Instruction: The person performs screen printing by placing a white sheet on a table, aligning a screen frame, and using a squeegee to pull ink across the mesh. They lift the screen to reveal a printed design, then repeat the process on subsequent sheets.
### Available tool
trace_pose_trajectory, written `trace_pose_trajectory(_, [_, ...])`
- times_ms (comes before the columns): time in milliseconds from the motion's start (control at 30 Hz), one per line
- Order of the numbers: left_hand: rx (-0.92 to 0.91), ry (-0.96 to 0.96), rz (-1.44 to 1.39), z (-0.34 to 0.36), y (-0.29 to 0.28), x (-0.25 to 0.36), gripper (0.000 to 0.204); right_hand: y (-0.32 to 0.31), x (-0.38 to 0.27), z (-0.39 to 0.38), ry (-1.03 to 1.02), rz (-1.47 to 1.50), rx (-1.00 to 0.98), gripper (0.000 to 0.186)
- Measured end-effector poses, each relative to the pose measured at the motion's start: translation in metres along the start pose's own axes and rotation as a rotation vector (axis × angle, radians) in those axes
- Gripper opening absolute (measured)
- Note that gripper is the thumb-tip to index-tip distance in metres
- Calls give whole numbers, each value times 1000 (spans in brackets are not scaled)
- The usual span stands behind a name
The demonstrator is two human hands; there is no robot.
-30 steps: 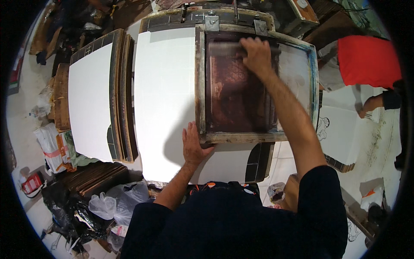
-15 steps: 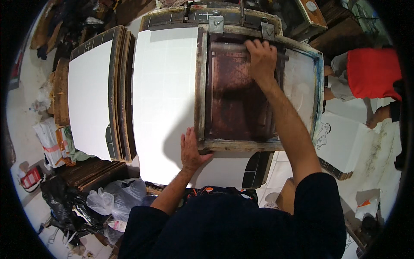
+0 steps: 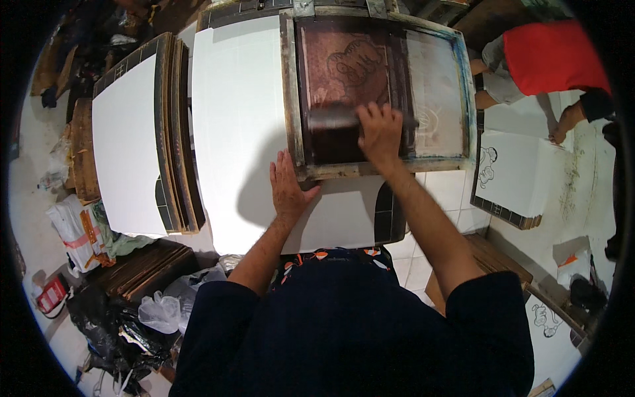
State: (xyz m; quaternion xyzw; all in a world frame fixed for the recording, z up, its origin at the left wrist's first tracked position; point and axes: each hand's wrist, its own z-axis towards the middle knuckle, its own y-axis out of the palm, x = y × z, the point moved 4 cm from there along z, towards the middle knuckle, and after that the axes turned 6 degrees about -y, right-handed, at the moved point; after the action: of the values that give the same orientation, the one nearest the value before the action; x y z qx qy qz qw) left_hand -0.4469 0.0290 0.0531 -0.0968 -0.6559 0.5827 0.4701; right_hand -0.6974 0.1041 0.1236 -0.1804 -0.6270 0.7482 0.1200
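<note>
A wooden-framed printing screen (image 3: 290,99) lies over the right part of a board covered with white sheet (image 3: 238,86). Its dark reddish mesh shows a line drawing (image 3: 357,63) of a cartoon figure. My right hand (image 3: 380,135) is closed around a squeegee (image 3: 331,118), smeared by motion, about midway down the mesh. Below the blade the mesh looks darker. My left hand (image 3: 288,188) lies flat with fingers stretched on the white sheet, its thumb by the screen's near left corner. Metal clamps (image 3: 303,8) sit at the frame's far edge.
To the left stands a stack of boards (image 3: 170,132) topped with white sheet. Plastic bags (image 3: 99,317) lie at the lower left. On the right, a person in red (image 3: 555,56) reaches toward a white sheet with printed figures (image 3: 509,165). Another printed sheet (image 3: 549,324) is at the lower right.
My right hand has pulled the squeegee from the screen's far end toward me, uncovering the line drawing. The whole view has shifted; my left hand stays by the frame's corner.
</note>
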Motion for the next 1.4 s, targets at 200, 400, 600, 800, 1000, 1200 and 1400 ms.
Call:
trace_pose_trajectory(200, [34,-13,-71,1,2,-3,118,0,-34,-89,4,60,41,67])
trace_pose_trajectory(400, [18,-115,-75,7,7,-1,115,-9,-30,-81,-1,71,108,56])
trace_pose_trajectory(600, [2,-211,-716,8,-6,8,99,-35,-7,-38,-13,167,72,39])
trace_pose_trajectory(800, [-45,-338,-526,8,-12,13,100,-43,-2,-30,-40,204,-94,36])
trace_pose_trajectory(1000, [-76,-334,-534,8,-12,16,100,-28,19,-4,-129,208,-29,39])
trace_pose_trajectory(1200, [-76,-333,-532,7,-14,17,98,19,101,180,-187,66,141,41])
trace_pose_trajectory(1400, [-79,-354,-586,5,-13,18,98,34,122,244,-114,49,206,40])
